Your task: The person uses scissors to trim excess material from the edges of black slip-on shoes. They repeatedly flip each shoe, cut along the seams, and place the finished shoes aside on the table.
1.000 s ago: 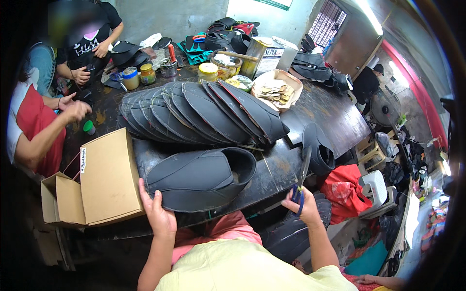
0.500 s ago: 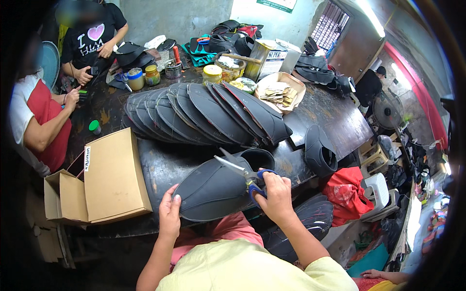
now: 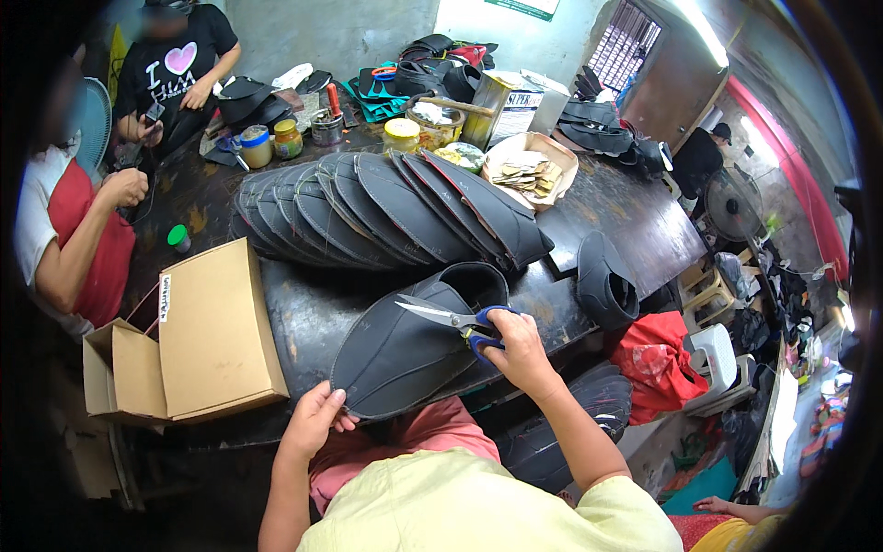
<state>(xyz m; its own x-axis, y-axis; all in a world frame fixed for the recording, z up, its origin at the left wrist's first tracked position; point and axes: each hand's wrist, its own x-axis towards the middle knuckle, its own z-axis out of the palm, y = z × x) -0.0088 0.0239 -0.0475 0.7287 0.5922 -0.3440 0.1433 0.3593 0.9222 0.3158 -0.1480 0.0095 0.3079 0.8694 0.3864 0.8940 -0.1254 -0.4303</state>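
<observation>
shoe piece [image 3: 391, 354] is at edge of the table [image 3: 308, 308], its long axis slanting from near-left toe, which left hand [image 3: 315, 416] pinches, to far-right opening, nearer to right hand [image 3: 521, 350], whose fingers are closed around scissors [image 3: 455, 319] above it.

At upper left, a black T-shirt [image 3: 204, 46] bears bold white lettering set around a pink heart. At upper middle, a metal tin [image 3: 487, 109] on the desk [image 3: 635, 207] carries a white label [image 3: 517, 103] with large dark capitals and smaller print too fine to read. At left, a white sticker [image 3: 165, 297] with dark lettering stands along the edge of a cardboard box [image 3: 221, 340]. A green-edged sign [image 3: 529, 7] is cut by the top edge. Small pale marks, unreadable here, dot the black pieces [image 3: 395, 207] at centre.
</observation>
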